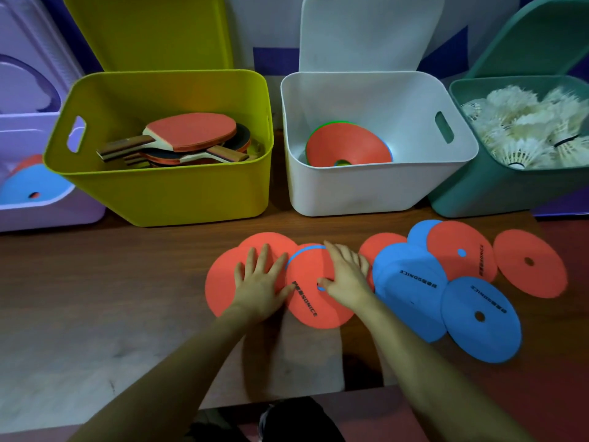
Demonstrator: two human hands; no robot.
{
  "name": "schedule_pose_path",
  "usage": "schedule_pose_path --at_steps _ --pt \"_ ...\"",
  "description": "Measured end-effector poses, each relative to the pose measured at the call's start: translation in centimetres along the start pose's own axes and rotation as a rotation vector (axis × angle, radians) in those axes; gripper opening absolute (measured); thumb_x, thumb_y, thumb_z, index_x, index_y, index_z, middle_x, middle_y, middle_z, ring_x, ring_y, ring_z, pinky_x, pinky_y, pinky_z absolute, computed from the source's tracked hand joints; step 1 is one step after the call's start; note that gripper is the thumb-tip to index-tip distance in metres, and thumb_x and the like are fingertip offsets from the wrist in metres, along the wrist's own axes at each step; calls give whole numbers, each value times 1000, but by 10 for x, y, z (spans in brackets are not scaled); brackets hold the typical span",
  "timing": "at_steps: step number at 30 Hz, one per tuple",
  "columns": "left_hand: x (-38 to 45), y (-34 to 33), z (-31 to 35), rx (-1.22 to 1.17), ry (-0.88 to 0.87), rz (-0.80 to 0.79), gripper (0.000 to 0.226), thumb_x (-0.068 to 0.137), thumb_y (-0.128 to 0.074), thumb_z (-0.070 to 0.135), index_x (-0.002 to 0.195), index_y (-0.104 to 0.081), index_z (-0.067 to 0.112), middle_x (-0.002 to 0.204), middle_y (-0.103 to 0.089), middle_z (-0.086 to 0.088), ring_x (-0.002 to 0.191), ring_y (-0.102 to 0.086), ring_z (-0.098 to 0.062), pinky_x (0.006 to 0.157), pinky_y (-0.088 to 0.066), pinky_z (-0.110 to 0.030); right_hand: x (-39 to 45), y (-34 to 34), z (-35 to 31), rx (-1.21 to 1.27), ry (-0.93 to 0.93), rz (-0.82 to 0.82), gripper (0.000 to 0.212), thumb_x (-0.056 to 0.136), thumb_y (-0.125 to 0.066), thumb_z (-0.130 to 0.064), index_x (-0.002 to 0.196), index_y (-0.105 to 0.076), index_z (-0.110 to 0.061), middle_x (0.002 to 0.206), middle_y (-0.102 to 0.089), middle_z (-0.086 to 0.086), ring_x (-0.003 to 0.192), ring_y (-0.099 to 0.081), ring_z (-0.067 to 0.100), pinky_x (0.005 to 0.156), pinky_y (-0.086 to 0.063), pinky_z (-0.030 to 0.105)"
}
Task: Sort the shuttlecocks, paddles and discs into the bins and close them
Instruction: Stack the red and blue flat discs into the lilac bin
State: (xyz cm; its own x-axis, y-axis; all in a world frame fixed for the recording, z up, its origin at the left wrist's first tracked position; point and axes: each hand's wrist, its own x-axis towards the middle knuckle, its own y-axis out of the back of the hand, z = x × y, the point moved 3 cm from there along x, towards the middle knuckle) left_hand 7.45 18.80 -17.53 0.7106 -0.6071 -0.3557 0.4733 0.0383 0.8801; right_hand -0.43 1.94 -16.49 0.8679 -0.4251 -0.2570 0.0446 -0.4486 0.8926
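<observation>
- Brown wooden table (95, 298): near edge close under the forearms; bare room to the left.
- Left hand (259, 277) flat, fingers straight, pressing the overlapped orange flat discs (223, 282). Right hand (345, 275) curls onto the orange disc with blue rim showing (310, 298), thumb at its centre hole.
- Risk: thin overlapping discs may slide or lift together; blue discs (411, 282) lie just right.
- Far: white plastic bin (376, 189) holds discs, yellow-green bin (165, 193) paddles, teal bin (478, 193) shuttlecocks; lids all open.
</observation>
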Motion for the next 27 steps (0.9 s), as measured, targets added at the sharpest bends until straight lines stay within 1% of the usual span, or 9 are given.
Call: schedule_pose_path --at_steps 4,8,11,13,16,21,23,25,27 --pt "0 2 4 5 -39 -15 68 92 -43 52 148 -8 36 158 7 0 144 10 -29 112 1 -51 7 6 0 53 -65 -32 89 73 -75 -36 145 -24 -21 136 -30 4 130 -26 27 110 -13 35" --pt "9 3 19 -8 -144 10 76 91 -49 46 150 -4 28 158 -3 0 144 2 -25 113 -3 -45 1 11 0 143 -65 33 69 72 -77 -27 131 -41 -24 128 -36 3 125 -34 23 104 -19 31" --pt "13 2 26 -85 -169 36 81 88 -54 43 150 -4 27 155 -16 -5 143 -9 -25 111 -8 -41 -8 14 0 163 -44 145 54 81 -67 -17 129 -45 -24 129 -48 -1 124 -43 21 102 -24 35" --pt "12 5 29 -100 -208 74 82 87 -56 41 150 -7 27 146 -29 -9 135 -23 -28 105 -16 -39 -15 18 1 175 -7 222 53 83 -63 -13 132 -47 -24 127 -52 -3 121 -47 19 100 -26 33" --pt "8 13 34 -109 -336 172 79 82 -57 37 148 -20 17 123 -43 -18 113 -43 -36 94 -30 -41 -23 25 3 180 57 334 54 83 -64 -12 134 -50 -25 117 -57 -1 110 -54 23 92 -27 28" --pt "2 27 43 -160 -411 280 78 74 -67 26 142 -36 8 107 -49 -22 94 -53 -40 75 -39 -41 -30 34 4 162 94 478 54 79 -71 -14 129 -56 -25 101 -61 -2 88 -59 30 76 -23 17" --pt "2 37 46 -228 -429 330 76 76 -68 23 143 -35 8 108 -46 -21 96 -52 -39 78 -42 -40 -30 45 -2 164 122 544 52 78 -69 -15 128 -57 -24 98 -60 -3 84 -59 28 77 -27 18" --pt "2 49 49 -311 -463 381 74 77 -67 20 143 -35 6 108 -43 -19 97 -53 -37 81 -47 -36 -28 56 -13 222 132 583 49 78 -66 -16 126 -59 -21 96 -59 -1 84 -60 26 80 -40 28" --pt "0 63 48 -348 -444 420 71 77 -66 21 141 -38 5 106 -43 -19 92 -55 -36 74 -51 -34 -24 67 -27 307 118 594 47 78 -63 -18 124 -61 -19 99 -60 3 88 -62 26 78 -51 37"
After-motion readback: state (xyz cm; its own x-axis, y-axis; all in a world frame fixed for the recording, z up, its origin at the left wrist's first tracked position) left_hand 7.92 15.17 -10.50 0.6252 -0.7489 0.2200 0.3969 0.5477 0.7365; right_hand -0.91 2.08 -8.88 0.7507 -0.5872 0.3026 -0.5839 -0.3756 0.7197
